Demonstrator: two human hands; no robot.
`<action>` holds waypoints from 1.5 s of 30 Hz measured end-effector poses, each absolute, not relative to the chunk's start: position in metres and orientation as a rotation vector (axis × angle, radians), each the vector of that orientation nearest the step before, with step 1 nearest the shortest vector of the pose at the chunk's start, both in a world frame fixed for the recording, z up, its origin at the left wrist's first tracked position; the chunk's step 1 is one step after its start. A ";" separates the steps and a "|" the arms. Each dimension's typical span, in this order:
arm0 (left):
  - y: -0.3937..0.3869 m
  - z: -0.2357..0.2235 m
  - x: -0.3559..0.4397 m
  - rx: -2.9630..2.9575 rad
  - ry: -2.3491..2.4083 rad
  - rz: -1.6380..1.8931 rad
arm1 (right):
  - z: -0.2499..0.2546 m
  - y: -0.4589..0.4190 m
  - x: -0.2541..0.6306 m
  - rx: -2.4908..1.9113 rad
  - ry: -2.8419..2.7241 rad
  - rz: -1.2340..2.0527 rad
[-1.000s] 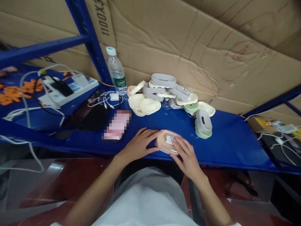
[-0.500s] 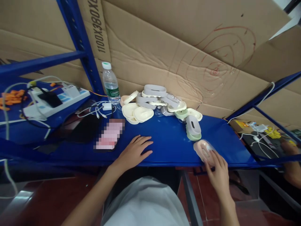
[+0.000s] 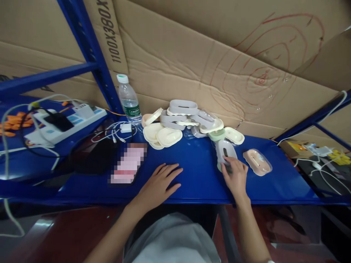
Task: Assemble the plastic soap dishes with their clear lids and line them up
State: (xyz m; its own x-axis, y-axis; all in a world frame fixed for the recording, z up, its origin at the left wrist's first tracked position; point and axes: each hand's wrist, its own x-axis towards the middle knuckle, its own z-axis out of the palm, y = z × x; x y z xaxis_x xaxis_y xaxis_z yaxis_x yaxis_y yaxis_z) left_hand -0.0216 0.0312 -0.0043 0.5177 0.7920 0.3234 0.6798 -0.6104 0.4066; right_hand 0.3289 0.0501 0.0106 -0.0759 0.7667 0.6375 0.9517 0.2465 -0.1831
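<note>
My left hand (image 3: 161, 182) lies flat on the blue tabletop with its fingers spread and nothing in them. My right hand (image 3: 235, 175) has its thumb and fingers on the near end of a grey oval soap dish (image 3: 225, 149), which has a dark slot and a pale green part under it. Right of that hand rests a pink soap dish (image 3: 257, 162) with a clear rim. Behind, a pile holds more grey dishes (image 3: 183, 107), cream oval pieces (image 3: 169, 136) and a green piece (image 3: 216, 134). A cream dish (image 3: 234, 136) sits at the pile's right end.
A water bottle (image 3: 129, 100) stands at the back left. Near it are white cables (image 3: 116, 133) and a phone with a blurred screen (image 3: 128, 164). A power strip (image 3: 65, 126) and orange pieces (image 3: 16, 122) lie farther left. Cardboard (image 3: 192, 54) walls the back.
My right hand has let go of the pink soap dish, which now lies farther back and to the right, and has moved left onto the grey one. My left hand stays in place.
</note>
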 end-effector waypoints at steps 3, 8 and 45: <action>0.027 0.000 -0.021 2.519 1.321 0.867 | 0.015 0.030 0.298 -1.342 -2.071 -0.183; 0.027 0.001 -0.021 2.654 1.195 0.870 | 0.012 0.004 0.266 -1.186 -2.363 -0.026; 0.077 0.039 -0.004 2.489 1.331 0.928 | -0.001 0.021 0.278 -1.405 -2.308 -0.133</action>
